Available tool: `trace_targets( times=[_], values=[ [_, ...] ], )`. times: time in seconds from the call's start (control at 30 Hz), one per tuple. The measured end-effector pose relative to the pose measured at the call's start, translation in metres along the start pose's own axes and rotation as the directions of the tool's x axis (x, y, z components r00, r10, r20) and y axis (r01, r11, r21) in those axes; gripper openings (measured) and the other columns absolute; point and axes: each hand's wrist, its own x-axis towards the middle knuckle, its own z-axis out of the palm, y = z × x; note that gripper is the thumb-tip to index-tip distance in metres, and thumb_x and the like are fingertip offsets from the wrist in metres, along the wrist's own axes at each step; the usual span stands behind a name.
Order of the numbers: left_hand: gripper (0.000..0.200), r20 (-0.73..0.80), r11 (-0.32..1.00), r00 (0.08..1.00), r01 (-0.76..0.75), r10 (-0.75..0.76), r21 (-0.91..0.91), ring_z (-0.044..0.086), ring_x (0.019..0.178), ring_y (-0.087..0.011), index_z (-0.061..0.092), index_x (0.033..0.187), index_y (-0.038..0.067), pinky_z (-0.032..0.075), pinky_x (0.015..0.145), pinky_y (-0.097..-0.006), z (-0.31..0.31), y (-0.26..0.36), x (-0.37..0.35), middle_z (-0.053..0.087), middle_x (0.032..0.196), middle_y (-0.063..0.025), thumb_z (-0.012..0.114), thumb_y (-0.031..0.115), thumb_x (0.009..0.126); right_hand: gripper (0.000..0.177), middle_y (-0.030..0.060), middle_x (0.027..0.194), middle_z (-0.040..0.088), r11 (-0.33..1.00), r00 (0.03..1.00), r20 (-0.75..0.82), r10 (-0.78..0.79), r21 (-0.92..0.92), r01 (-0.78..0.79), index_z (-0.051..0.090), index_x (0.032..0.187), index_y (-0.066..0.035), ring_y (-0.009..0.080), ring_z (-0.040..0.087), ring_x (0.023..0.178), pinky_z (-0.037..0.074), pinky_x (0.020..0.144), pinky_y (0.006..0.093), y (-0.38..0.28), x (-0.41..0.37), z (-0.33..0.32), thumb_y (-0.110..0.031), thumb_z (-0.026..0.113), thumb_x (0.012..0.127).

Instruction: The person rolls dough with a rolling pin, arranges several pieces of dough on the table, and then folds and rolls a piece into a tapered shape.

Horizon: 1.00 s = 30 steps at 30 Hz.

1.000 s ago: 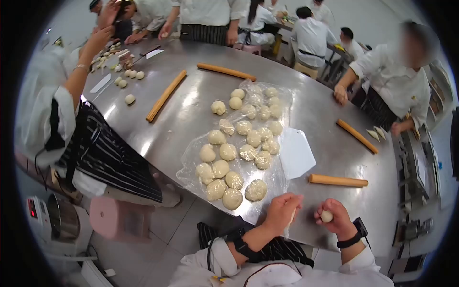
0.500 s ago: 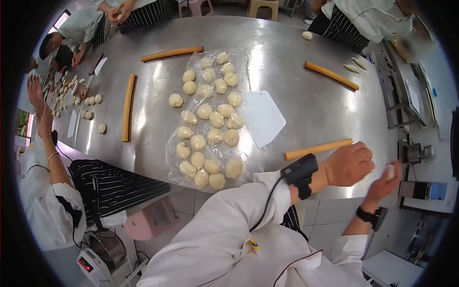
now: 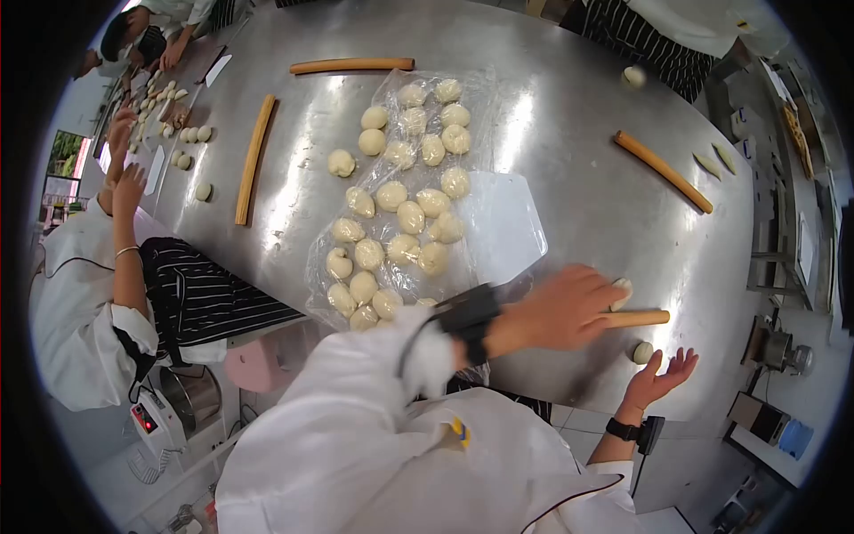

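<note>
My left hand (image 3: pixel 565 308) reaches across the front of the table, slightly blurred, with its fingers closed on a pale dough ball (image 3: pixel 624 292) at the fingertips. Below it, a wooden rolling pin (image 3: pixel 642 319) is partly covered by that hand. My right hand (image 3: pixel 656 381) is palm up at the table's front edge, fingers spread and holding nothing. Another dough ball (image 3: pixel 642 352) sits on the steel just beside its thumb. To the left, many dough balls (image 3: pixel 410 217) lie in rows under clear plastic film (image 3: pixel 476 98). My left sleeve hides the nearest ones.
A white dough scraper (image 3: pixel 511 227) lies beside the film on the steel table (image 3: pixel 569 107). Other rolling pins (image 3: pixel 663 172) rest right, left and at the back. A co-worker's raised hands (image 3: pixel 127 182) are at the left. A single dough ball (image 3: pixel 633 77) is far right.
My left hand has moved left, over the rolling pin. My right hand has opened; the dough it held is no longer in it, and a ball now rests beside it. The view has shifted.
</note>
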Motion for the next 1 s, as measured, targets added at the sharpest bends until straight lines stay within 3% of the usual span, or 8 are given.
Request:
trace_targets(
  times=[0.07,0.23,0.27,0.37,0.5,0.63,0.87,1.0],
  values=[
    [0.024,-0.172,0.959,0.977,-0.074,0.125,0.275,0.06,0.095,-0.0338,0.067,0.1,0.006,0.048,0.088,-0.0447,-0.072,0.0,-0.047,0.064,0.097,-0.0129,0.069,0.008,0.076,0.068,0.0173,0.148,0.038,0.995,0.985,0.145,-0.092,0.047,0.086,0.026,0.149,-0.002,0.0299,0.047,0.126,0.038,0.105,0.0404,-0.022,0.003,0.01,-0.006,0.059,0.09],
    [0.051,-0.662,0.429,0.654,0.75,-0.367,0.503,0.051,0.116,-0.0346,0.056,0.125,0.004,0.041,0.098,-0.0458,-0.216,-0.087,-0.14,0.059,0.119,-0.0176,0.072,0.02,0.079,0.046,0.0183,0.126,0.057,0.798,0.635,0.484,-0.603,0.37,0.476,0.056,0.125,-0.003,0.038,0.051,0.12,0.041,0.101,0.0441,-0.145,-0.012,0.11,-0.004,0.066,0.079],
    [0.046,-0.578,0.445,0.746,0.664,-0.331,0.601,0.05,0.117,-0.0355,0.059,0.122,0.005,0.04,0.097,-0.0467,-0.229,-0.095,-0.147,0.059,0.12,-0.0165,0.071,0.023,0.081,0.049,0.0136,0.127,0.059,0.637,0.392,0.517,-0.761,0.479,0.604,0.058,0.125,-0.006,0.0378,0.05,0.123,0.039,0.104,0.0459,-0.216,-0.03,0.161,-0.006,0.067,0.077],
    [0.032,-0.395,0.507,0.867,0.497,-0.303,0.704,0.05,0.116,-0.0361,0.066,0.11,0.006,0.04,0.096,-0.0482,-0.248,-0.105,-0.136,0.061,0.117,-0.0134,0.067,0.027,0.086,0.06,0.0107,0.134,0.055,0.411,0.095,0.53,-0.843,0.519,0.75,0.054,0.131,-0.01,0.0321,0.04,0.136,0.032,0.113,0.0463,-0.292,-0.057,0.244,-0.005,0.068,0.072],
    [0.021,-0.39,0.735,0.893,0.417,-0.224,0.534,0.06,0.095,-0.0332,0.073,0.089,0.006,0.046,0.082,-0.0466,-0.25,-0.107,-0.141,0.068,0.094,-0.0106,0.063,0.025,0.089,0.058,0.0095,0.118,0.065,0.356,-0.018,0.594,-0.804,0.505,0.786,0.056,0.127,-0.01,0.0304,0.053,0.123,0.034,0.113,0.0432,-0.329,-0.065,0.302,-0.002,0.065,0.071],
    [0.017,-0.312,0.854,0.812,0.52,-0.494,0.001,0.062,0.073,-0.0338,0.066,0.092,0.004,0.05,0.069,-0.044,-0.246,-0.035,-0.173,0.067,0.084,-0.0136,0.068,0.019,0.086,0.031,0.0055,0.09,0.067,0.328,-0.172,0.627,-0.76,0.598,0.731,0.066,0.101,-0.01,0.0305,0.064,0.094,0.045,0.099,0.0426,-0.332,-0.05,0.257,-0.004,0.064,0.07],
    [0.016,-0.063,0.87,0.962,0.267,-0.265,0.415,0.057,0.076,-0.0289,0.063,0.088,0.009,0.045,0.068,-0.0406,-0.203,0.015,-0.285,0.06,0.082,-0.0073,0.073,0.018,0.079,0.011,0.0032,0.078,0.06,0.269,-0.327,0.807,-0.493,0.498,0.824,0.067,0.078,-0.011,0.0232,0.059,0.084,0.046,0.08,0.0341,-0.261,-0.044,0.162,-0.01,0.066,0.067],
    [0.016,-0.173,0.92,0.969,0.223,-0.174,0.324,0.055,0.073,-0.0287,0.063,0.087,0.008,0.043,0.067,-0.0398,-0.198,0.02,-0.281,0.058,0.082,-0.0065,0.073,0.016,0.077,0.016,0.0078,0.088,0.064,0.491,-0.139,0.782,-0.607,0.507,0.709,0.069,0.09,-0.006,0.0287,0.061,0.085,0.049,0.076,0.0364,-0.287,-0.057,0.166,-0.009,0.066,0.075]
  ],
)
